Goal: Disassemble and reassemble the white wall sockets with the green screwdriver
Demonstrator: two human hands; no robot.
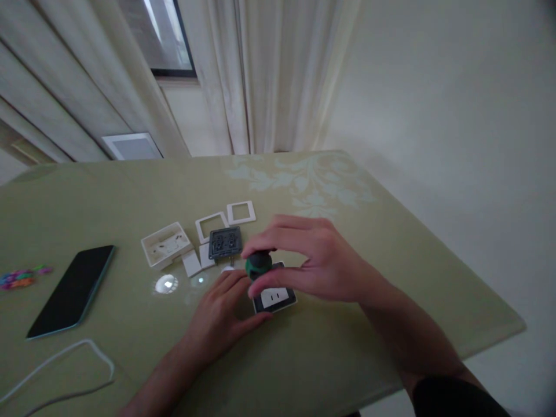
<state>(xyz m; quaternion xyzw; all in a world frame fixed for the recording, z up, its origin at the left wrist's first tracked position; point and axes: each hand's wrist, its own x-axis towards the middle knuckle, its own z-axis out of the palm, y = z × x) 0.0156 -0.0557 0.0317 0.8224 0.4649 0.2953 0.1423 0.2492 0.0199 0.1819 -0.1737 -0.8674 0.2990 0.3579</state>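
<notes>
Green and black in the right hand (313, 255): grips a handle (259, 264) from above, between thumb and curled fingers. Holds it over the socket (274, 297), with any shaft or tip hidden beneath. Curves the left hand (221, 313) round the left side of the socket, with the thumb at its near edge and the fingers stretched toward its far side. Cannot tell how firmly, with the fingertips partly covered by the right hand. Has the socket lying face up on the worktop (174, 185), below the right hand and just beside the left, with dark slots in a white face and a dark surround.

Shows, just beyond the left hand, a dark module (225, 242), and close beside it two small white plates (191, 263). Shows two white frames (243, 221) past the module, farther from both hands. Includes, beyond the left hand and left of the plates, an open white box (167, 260), with contents too small to tell. Farther out, to the left of the left hand, shows a phone (72, 289) lying flat, then a cluster of coloured bits (21, 279). Nearer, left of the left forearm, shows a bent pale cable (89, 341). Beyond both hands, shows curtains (286, 69) and a window (160, 35). Wears a black sleeve (456, 397) behind the right hand.
</notes>
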